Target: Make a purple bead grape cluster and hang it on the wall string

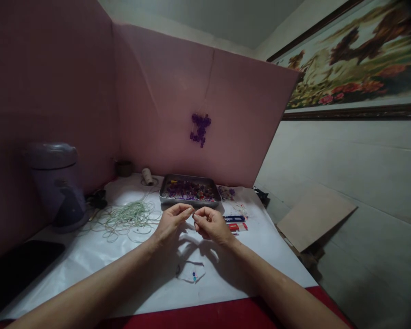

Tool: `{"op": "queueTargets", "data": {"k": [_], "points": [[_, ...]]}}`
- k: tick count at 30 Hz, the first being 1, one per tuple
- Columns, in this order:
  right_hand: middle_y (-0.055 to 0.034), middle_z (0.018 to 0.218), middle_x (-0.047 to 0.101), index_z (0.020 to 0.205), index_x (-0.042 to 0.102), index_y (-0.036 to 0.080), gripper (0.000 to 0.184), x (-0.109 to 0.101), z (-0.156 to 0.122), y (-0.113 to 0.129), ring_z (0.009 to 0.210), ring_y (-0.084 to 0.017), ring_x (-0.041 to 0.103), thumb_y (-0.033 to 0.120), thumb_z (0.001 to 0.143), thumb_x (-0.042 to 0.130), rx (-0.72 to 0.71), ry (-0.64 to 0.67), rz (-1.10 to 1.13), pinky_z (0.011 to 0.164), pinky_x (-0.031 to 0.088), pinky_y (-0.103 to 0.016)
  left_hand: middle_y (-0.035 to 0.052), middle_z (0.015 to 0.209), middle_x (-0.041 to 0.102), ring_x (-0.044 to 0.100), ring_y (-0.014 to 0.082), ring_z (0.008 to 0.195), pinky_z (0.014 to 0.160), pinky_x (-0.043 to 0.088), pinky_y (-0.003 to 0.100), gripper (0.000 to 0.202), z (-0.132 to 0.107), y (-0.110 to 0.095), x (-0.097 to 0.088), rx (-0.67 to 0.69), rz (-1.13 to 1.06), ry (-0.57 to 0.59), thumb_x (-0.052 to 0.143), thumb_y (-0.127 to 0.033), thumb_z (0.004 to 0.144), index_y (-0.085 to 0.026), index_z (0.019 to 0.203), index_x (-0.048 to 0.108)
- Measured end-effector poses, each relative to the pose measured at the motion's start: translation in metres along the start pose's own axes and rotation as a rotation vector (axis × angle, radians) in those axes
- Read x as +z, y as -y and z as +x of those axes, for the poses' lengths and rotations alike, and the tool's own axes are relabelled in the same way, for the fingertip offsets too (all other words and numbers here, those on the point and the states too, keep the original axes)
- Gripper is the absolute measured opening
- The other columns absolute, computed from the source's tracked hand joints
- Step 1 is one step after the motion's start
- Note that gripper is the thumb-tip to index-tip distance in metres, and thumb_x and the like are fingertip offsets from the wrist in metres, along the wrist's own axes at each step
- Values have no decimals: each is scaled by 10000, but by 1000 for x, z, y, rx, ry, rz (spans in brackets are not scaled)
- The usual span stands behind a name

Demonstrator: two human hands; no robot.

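Above the white table cover, my left hand (pixel 174 221) and my right hand (pixel 210 223) meet fingertip to fingertip. Both are closed in a pinch, and whatever lies between the fingers is too small to make out. Just beyond them stands a metal tray (pixel 162 199) full of purple, clear and red beads (pixel 191 191). Nearer to me, below the hands, lies a small whitish piece (pixel 184 273), perhaps paper, with a few blue beads (pixel 194 274) on it. Beside my right hand are a dark blue utility knife (pixel 235 219) and a red tool (pixel 239 226).
A loose tangle of pale green cord (pixel 130 214) spreads on the left, with a thread spool (pixel 147 176) behind it. A lidded container (pixel 56 187) and a black flat object (pixel 27 269) are at far left. A purple beaded figure (pixel 200 129) hangs on the pink panel (pixel 164 91).
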State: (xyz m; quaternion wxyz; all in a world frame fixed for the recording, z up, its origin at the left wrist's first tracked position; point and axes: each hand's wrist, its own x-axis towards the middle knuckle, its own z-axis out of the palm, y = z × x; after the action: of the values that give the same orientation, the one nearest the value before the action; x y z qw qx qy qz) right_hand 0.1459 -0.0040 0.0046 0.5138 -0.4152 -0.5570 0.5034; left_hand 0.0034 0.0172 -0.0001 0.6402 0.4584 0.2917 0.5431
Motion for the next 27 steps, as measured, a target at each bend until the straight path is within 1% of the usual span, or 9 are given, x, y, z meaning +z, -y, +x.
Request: {"op": "queueTargets", "data": {"k": [4,7,12,14,16,20,23,27], "points": [[58,478,529,719,527,187,346,1,-3,1,344,-53,341,491,700,693,-29,-22,-102,341,228,-191,6,725,631,544,108,635,618,410,238,237,1,2,-1,-15,17,12,805,-343,661,-163,763,690],[70,465,486,705,520,193,315,1,-4,-1,363,-58,341,463,711,681,-52,-40,-118,355,227,-193,2,705,633,522,96,610,601,388,227,214,1,2,-2,-5,54,-4,795,-337,668,-162,743,696],[78,459,452,714,513,199,292,1,-6,-3,373,-65,323,453,725,657,-93,-103,-99,365,217,-200,46,827,699,545,121,660,612,386,242,207,0,-3,-2,43,147,-63,779,-349,658,-172,751,724],[76,462,450,706,510,202,287,1,-7,-2,379,-68,330,450,728,653,-102,-113,-107,369,220,-204,48,803,697,541,124,644,605,387,247,218,0,-5,-1,39,149,-56,793,-347,636,-172,751,732],[71,465,455,693,505,205,284,2,-9,-1,387,-72,341,446,728,652,-106,-121,-119,376,230,-208,30,753,679,523,115,617,595,385,244,231,0,-6,-1,28,126,-39,812,-349,616,-172,741,730],[67,469,461,682,509,201,256,5,-11,0,406,-75,351,415,738,637,-110,-133,-151,388,251,-209,-3,658,629,490,104,597,593,381,234,246,0,-6,0,43,123,-36,832,-358,585,-164,665,704],[71,471,460,689,497,205,256,6,-11,-4,402,-73,349,409,744,641,-107,-154,-114,388,245,-208,-5,626,608,474,109,595,597,379,241,229,-2,-6,0,67,175,-63,819,-350,593,-159,640,702],[87,459,450,731,485,207,257,7,-11,-8,383,-61,295,407,759,644,-67,-179,16,376,199,-196,6,643,622,480,126,622,624,382,257,165,-4,-6,-1,88,231,-74,783,-315,622,-171,635,704]]}}
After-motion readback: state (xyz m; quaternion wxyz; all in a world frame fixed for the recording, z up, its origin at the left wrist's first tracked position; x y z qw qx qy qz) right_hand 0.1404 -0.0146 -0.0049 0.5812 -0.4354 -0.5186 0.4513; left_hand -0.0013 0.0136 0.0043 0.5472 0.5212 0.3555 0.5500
